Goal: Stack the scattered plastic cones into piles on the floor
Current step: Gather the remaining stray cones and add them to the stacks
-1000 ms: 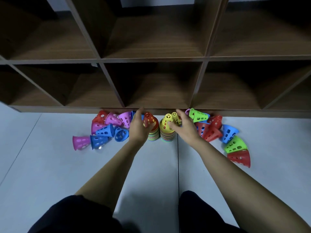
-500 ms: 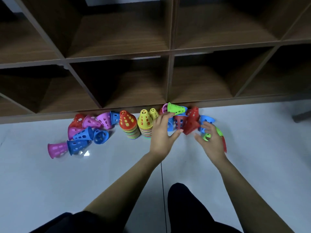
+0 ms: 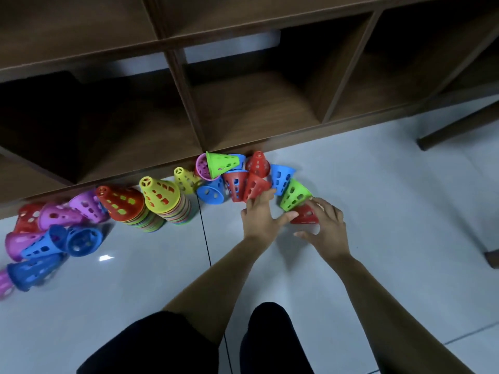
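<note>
- The left hand (image 3: 258,220) is in the middle of the frame, flat on the floor (image 3: 378,184). Its fingers (image 3: 263,197) are spread open and touch a red cone (image 3: 255,186) lying on its side.
- The right hand (image 3: 328,228) is just right of the left one. Its fingers (image 3: 320,207) curl loosely over another red cone (image 3: 305,215) on the floor. I cannot tell if they grip it.
- A green cone (image 3: 294,195) lies tipped over just above that red one, touching it.
- More loose cones sit in a heap above the hands, by the wooden shelf (image 3: 256,109): a green one (image 3: 222,163), blue ones and red ones.
- Two piles stand left of the middle, side by side. One has a red top (image 3: 118,202) and one has a yellow top (image 3: 159,194).
- A small yellow cone (image 3: 185,179) stands just right of the piles.
- At the left edge lie more tipped cones: purple, blue and red, blurry.
</note>
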